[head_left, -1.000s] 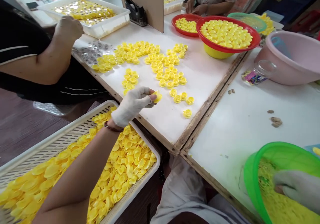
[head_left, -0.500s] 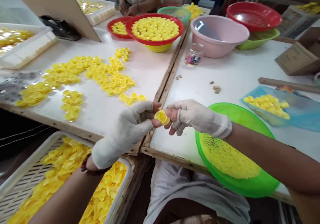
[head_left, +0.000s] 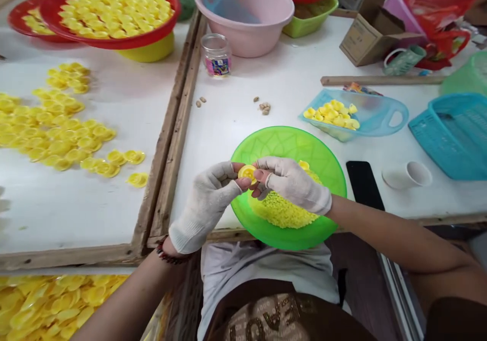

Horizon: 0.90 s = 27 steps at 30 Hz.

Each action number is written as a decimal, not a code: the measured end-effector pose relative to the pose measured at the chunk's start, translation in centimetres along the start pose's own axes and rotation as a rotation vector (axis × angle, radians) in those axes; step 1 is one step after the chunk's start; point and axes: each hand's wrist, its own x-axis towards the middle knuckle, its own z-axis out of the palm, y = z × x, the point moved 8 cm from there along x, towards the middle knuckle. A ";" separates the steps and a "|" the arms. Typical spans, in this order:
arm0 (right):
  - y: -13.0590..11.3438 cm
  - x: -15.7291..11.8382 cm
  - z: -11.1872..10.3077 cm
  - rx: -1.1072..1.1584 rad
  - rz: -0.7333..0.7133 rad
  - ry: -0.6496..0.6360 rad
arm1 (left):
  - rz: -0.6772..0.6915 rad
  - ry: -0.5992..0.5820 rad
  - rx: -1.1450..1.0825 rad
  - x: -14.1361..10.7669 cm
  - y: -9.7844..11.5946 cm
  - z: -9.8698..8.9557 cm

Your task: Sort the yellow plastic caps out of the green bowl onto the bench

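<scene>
Pinching one yellow cap (head_left: 247,171) over green bowl (head_left: 281,141) of yellow granules (head_left: 288,215): left fingers (head_left: 242,183), right fingers (head_left: 262,175); blue scoop (head_left: 371,115) of yellow pieces (head_left: 335,114) beyond bowl.

We see one white tabletop (head_left: 213,143) beneath and beyond the fingers (head_left: 244,183), a second tabletop (head_left: 76,214) to their left, wooden strips (head_left: 171,107) edging both. Pale light falls on them; dark floor (head_left: 355,265) shows below and right of the fingers.

The right hand (head_left: 293,184) (earlier in the bowl (head_left: 285,140)) now grips the yellow cap (head_left: 247,172).
</scene>
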 end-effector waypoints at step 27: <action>-7.7 -4.1 -2.3 -0.654 -0.444 0.037 | 0.116 -0.071 0.090 0.2 -0.9 1.7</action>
